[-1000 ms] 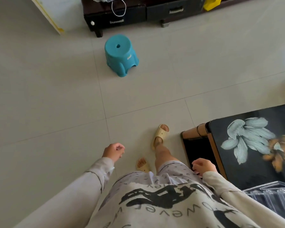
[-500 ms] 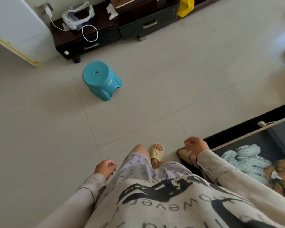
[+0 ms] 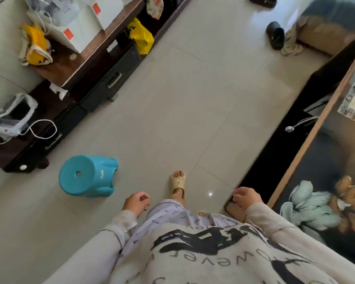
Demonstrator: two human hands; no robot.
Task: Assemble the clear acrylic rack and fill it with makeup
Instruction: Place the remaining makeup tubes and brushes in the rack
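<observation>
View swung toward cabinet [image 3: 119, 64]; acrylic rack gone from frame, bench [image 3: 316, 160] at right. Left hand [image 3: 136, 206], right hand [image 3: 246, 199] loosely curled, empty. Walking off, likely fetching something, assembly not underway

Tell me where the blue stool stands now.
In the head view, the blue stool stands on the floor at left, near the dark cabinet and left of the left hand.

The floor [image 3: 193, 99] is pale tile, smooth and glossy, throwing back light. The stool [image 3: 86, 177] is smooth teal plastic. The low cabinet [image 3: 94, 64] is dark polished wood with metal drawer handles [image 3: 114, 80]. The counter [image 3: 316, 160] has a glossy black printed top edged in wood. The slipper [image 3: 178, 181] looks ribbed, matt and rubbery. The yellow bag [image 3: 141, 37] is crinkled, shiny plastic. The shirt [image 3: 193, 253] is soft matt cloth.
</observation>
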